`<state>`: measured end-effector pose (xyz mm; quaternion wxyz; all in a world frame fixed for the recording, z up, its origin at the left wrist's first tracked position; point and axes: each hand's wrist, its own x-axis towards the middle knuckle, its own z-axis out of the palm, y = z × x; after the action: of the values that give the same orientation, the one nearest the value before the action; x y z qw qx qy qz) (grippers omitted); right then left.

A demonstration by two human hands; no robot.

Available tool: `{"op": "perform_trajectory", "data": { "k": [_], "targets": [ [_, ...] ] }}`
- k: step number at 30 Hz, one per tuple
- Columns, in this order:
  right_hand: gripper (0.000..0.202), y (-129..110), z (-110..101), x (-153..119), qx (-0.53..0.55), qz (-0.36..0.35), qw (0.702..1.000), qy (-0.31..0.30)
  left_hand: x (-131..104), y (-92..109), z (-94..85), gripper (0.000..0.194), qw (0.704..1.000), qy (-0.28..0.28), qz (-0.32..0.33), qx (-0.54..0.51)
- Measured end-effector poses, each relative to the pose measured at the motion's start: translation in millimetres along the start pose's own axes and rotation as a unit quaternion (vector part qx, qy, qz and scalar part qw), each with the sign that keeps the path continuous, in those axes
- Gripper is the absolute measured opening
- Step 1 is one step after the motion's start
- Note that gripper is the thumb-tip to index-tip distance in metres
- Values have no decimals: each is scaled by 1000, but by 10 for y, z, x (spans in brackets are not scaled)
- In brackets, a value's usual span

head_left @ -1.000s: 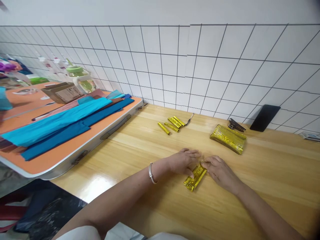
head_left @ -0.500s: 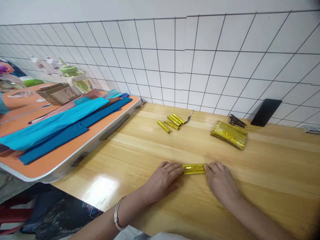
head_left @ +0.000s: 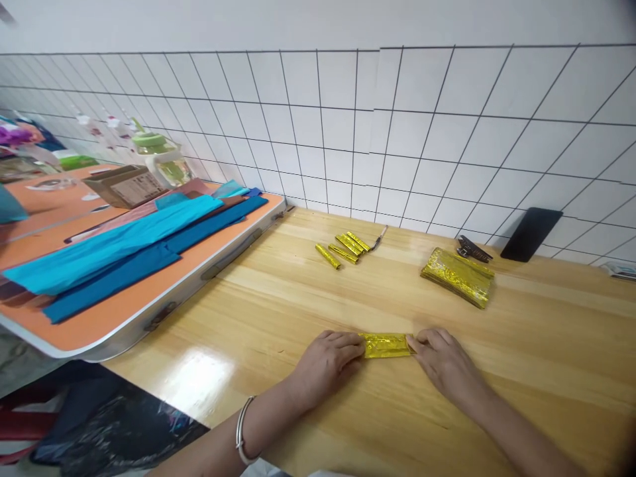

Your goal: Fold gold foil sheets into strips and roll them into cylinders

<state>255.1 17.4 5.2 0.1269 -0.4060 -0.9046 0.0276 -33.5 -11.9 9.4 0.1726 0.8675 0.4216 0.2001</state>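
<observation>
A folded strip of shiny gold foil paper lies flat on the wooden table between my hands. My left hand is closed over its left end, with the fingers together. At the right end, my right hand pinches the strip's edge between thumb and fingers. Beyond them, several narrow rolled gold foil pieces lie loosely side by side. A stack of flat gold foil sheets rests farther back on the right. The undersides of both hands are hidden.
A black claw clip sits behind the stack, and a black phone leans against the tiled wall. Near the rolls is a pen. On the left, an orange folding table carries blue cloth, a cardboard box and a green-lidded bottle.
The strip between my hands looks wider and flatter, its front edge turned differently. My fingers have shifted slightly at both ends. The whole view has tilted up a little.
</observation>
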Motion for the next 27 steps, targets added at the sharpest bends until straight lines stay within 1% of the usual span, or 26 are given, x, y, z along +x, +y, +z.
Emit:
{"op": "perform_trajectory", "data": {
  "k": [5,9,17,23,27],
  "targets": [
    [30,123,42,-7,64,15,998,13,58,17,-27,25,999,15,-35,-30],
    [31,149,99,-24,75,32,996,20,88,38,3,17,998,25,-53,-20],
    [27,195,128,-31,94,18,994,47,77,49,72,20,998,39,-44,10],
    [21,234,192,-45,119,16,990,71,60,25,80,19,998,38,-47,-9],
    [17,218,199,-52,124,30,989,80,60,9,80,18,997,39,-53,-32]
  ]
}}
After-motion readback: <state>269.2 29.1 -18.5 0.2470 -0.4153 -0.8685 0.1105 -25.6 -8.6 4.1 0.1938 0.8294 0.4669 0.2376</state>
